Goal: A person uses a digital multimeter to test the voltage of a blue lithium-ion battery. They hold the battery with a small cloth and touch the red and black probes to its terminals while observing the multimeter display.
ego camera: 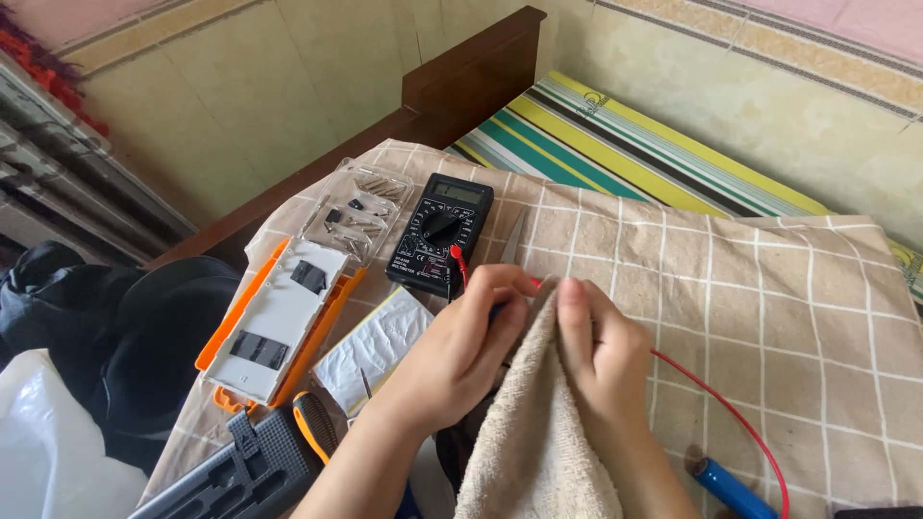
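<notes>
Towel (538, 432): light brown, fuzzy. Cloth (750, 288) under it: tan, white grid lines. Meter (440, 234): black, grey screen. Wire (721, 404): red. Case (274, 322): orange rim, white inside, black patches. Mattress (615, 144): green, yellow, white stripes. Battery (735, 490): blue. Screwdriver handle (315, 425): orange, black.

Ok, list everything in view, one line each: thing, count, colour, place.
multimeter: one, black, on the checked cloth, above the hands
red lead: one, red, from the hands toward the lower right
towel: one, beige, pinched between both hands
clear tray: one, transparent, small parts inside, left of the multimeter
orange case: one, orange with a white insert, left
white packet: one, white, beside the orange case
screwdriver: one, orange and black handle, bottom left
blue cylinder: one, blue, bottom right
checked cloth: one, tan with white lines, under it all
striped mat: one, green, yellow and white, behind
left hand: one, on the towel
right hand: one, on the towel
</notes>
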